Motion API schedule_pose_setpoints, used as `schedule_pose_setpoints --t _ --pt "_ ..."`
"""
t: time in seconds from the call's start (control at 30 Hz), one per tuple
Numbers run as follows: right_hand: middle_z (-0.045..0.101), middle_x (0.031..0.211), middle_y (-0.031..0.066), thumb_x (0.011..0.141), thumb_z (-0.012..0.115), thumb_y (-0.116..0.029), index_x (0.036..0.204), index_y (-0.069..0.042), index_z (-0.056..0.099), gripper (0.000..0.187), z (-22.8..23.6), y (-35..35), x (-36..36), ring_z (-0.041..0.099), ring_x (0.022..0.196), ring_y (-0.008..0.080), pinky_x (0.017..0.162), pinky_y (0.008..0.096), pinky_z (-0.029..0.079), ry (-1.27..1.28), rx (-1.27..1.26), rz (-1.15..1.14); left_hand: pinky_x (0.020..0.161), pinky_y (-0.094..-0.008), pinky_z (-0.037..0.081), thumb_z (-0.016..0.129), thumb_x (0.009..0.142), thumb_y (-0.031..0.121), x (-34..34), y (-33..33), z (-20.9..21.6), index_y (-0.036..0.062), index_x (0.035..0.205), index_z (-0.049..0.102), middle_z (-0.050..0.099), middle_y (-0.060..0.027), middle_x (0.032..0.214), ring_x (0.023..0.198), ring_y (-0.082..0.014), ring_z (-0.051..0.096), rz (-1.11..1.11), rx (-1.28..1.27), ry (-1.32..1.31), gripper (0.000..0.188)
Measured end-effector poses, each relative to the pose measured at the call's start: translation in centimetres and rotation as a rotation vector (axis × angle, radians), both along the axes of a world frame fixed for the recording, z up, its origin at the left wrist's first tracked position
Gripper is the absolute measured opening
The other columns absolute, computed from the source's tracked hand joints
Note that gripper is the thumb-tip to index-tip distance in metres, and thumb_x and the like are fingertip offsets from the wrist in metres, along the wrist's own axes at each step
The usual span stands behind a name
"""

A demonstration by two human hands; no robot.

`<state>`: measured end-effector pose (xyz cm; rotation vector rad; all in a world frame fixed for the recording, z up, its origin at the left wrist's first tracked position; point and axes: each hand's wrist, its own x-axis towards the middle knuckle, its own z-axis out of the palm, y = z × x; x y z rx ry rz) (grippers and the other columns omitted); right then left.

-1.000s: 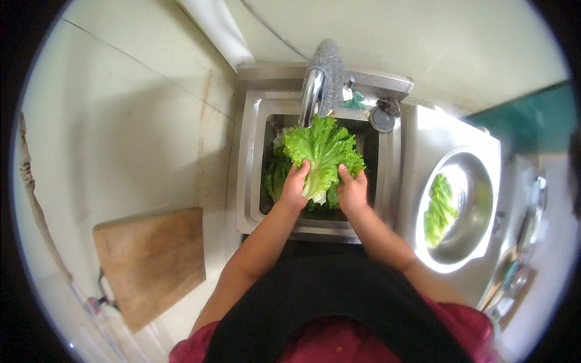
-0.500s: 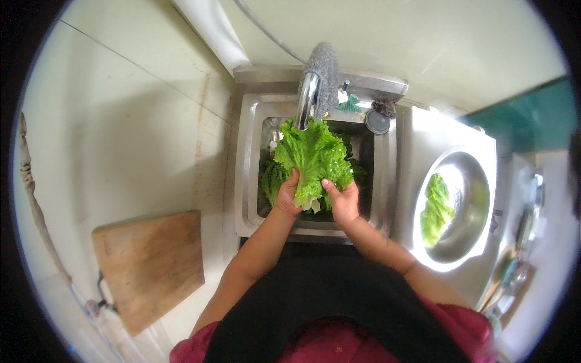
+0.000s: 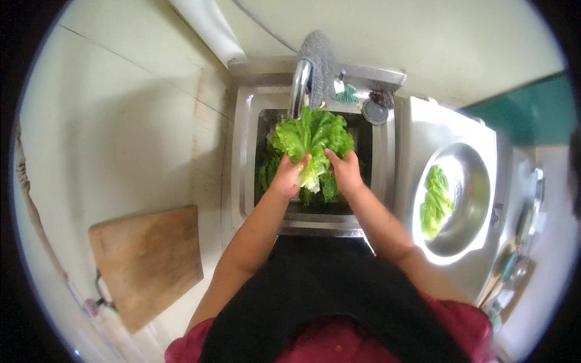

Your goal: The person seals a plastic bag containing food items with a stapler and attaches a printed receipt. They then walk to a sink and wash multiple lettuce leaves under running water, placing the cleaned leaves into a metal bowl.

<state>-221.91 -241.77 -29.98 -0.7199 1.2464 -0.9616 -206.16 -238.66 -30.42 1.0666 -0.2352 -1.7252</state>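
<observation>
A bright green lettuce leaf [image 3: 315,134] with a pale stem end is spread between my two hands, right under the faucet [image 3: 298,91]. My left hand [image 3: 290,175] grips its left side near the stem, thumb on top. On the other side my right hand [image 3: 345,169] pinches the leaf, thumb on top and the fingers mostly hidden beneath. Below them, more lettuce leaves [image 3: 269,172] lie in the metal sink [image 3: 242,151]. A grey cloth-like wrap covers part of the faucet.
To the right, a steel basin [image 3: 475,199] holds some lettuce [image 3: 437,206] on a white-edged counter. A round dark lid or stopper [image 3: 375,112], a green scrubber [image 3: 347,93] and a dark scouring pad [image 3: 382,98] sit at the sink's back right. A wooden cutting board [image 3: 148,263] stands at left.
Both hands have moved slightly away from me with the lettuce leaf, closer under the faucet. The leaf is less spread, and more leaves show in the sink beneath it.
</observation>
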Motion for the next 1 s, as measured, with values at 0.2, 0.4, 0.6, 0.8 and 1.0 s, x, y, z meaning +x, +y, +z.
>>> schedule_pose_setpoints --t 0.2,0.4,0.6,0.8,1.0 --pt "0.06 0.101 0.0074 0.09 0.064 -0.014 0.111 -0.003 0.054 0.026 -7.3 -3.2 -3.0 0.06 0.088 0.0166 0.072 0.0312 0.05 0.129 0.023 0.055 0.072 -0.0435 0.056 0.067 0.085 0.007 3.9 0.1 -2.0 -0.0015 0.128 0.038 0.057 -0.0189 0.113 0.097 -0.0313 0.062 0.127 0.142 -0.236 0.053" --pt "0.054 0.12 0.0153 0.087 0.065 -0.014 0.117 -0.009 0.053 0.033 -12.8 -1.7 -3.2 0.053 0.112 0.0336 0.093 0.0462 0.046 1.003 -0.177 0.616 0.076 -0.0441 0.056 0.066 0.086 0.005 4.2 1.1 0.8 0.0027 0.13 0.041 0.057 -0.017 0.118 0.1 -0.0305 0.062 0.153 0.162 -0.441 0.051" --pt "0.03 0.149 0.0125 0.084 0.066 -0.026 0.139 -0.012 0.04 0.062 -12.6 -1.7 0.4 0.034 0.135 0.0314 0.108 0.047 0.033 1.504 -0.1 1.081 0.08 -0.0406 0.055 0.066 0.087 0.008 4.8 2.5 1.5 0.0018 0.132 0.039 0.054 -0.0158 0.121 0.105 -0.0276 0.059 0.143 0.246 -0.474 0.053" --pt "0.06 0.124 0.0145 0.088 0.056 -0.014 0.11 -0.006 0.067 0.026 -9.4 -5.1 -1.3 0.057 0.115 0.0317 0.088 0.0413 0.051 1.401 0.025 1.303 0.082 -0.041 0.055 0.064 0.087 0.004 4.9 3.6 2.0 0.002 0.129 0.042 0.056 -0.0155 0.12 0.103 -0.0284 0.061 0.17 0.207 -0.417 0.048" --pt "0.068 0.106 0.0112 0.082 0.056 -0.006 0.101 -0.013 0.072 0.026 3.1 -7.2 -5.7 0.066 0.098 0.0297 0.079 0.0407 0.054 1.314 -0.268 0.882 0.082 -0.0402 0.054 0.068 0.085 0.006 4.8 3.6 1.5 0.0003 0.13 0.041 0.057 -0.0166 0.12 0.104 -0.0303 0.06 0.129 0.216 -0.5 0.053"
